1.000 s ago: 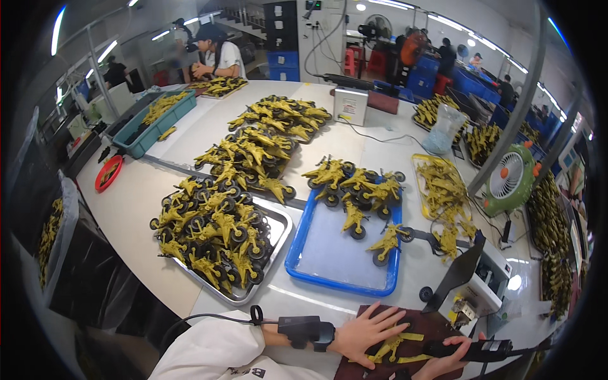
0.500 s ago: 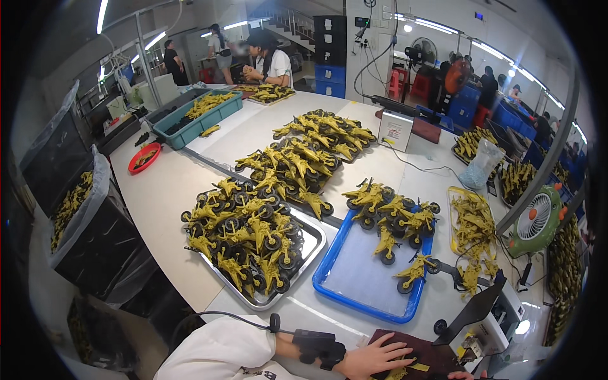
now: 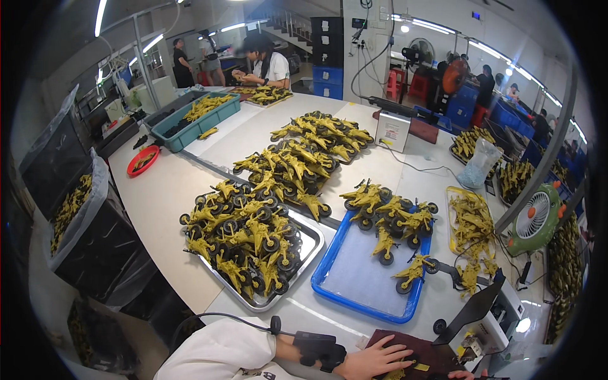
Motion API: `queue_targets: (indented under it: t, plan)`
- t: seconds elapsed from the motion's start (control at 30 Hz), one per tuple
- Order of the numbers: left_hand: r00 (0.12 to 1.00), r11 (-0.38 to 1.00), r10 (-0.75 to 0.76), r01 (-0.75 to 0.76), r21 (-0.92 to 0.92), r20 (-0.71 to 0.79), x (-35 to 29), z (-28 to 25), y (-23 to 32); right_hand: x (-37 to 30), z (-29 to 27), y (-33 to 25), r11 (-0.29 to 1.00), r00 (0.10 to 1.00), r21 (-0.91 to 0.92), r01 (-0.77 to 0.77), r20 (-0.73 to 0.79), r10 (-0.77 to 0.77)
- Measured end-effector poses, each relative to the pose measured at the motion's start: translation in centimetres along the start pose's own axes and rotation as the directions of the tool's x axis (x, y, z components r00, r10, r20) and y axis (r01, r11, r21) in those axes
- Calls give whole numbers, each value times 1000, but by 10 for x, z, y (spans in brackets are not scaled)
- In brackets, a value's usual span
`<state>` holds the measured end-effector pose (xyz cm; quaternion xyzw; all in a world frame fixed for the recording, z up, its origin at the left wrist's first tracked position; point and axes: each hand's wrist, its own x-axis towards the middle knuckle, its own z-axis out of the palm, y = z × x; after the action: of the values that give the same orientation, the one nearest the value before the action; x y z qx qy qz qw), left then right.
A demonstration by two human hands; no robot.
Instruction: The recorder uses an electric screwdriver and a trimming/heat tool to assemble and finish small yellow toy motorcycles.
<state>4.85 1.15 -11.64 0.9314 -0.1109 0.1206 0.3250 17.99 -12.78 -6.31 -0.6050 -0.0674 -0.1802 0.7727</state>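
the left hand lies palm down over a yellow plastic part, and its fingers are spread wide. this part is on the dark red mat, mostly hidden below the hand. the right hand shows only a little at the lower edge, so i cannot tell how its fingers stand. beyond the mat is a blue tray, with yellow toy motorbikes near its far side.
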Motion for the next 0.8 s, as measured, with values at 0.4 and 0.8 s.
queue_targets:
  t: [0.4, 0.8]
  plan:
    - [999, 998, -25, 23, 59, 37, -8, 6, -4, -2, 6, -2, 1000, 999, -16, -7, 33, 8]
    - [934, 876, 0, -173, -450, -357, 0, -80, 9, 9, -21, 28, 999, 948, -31, 14, 319, -4]
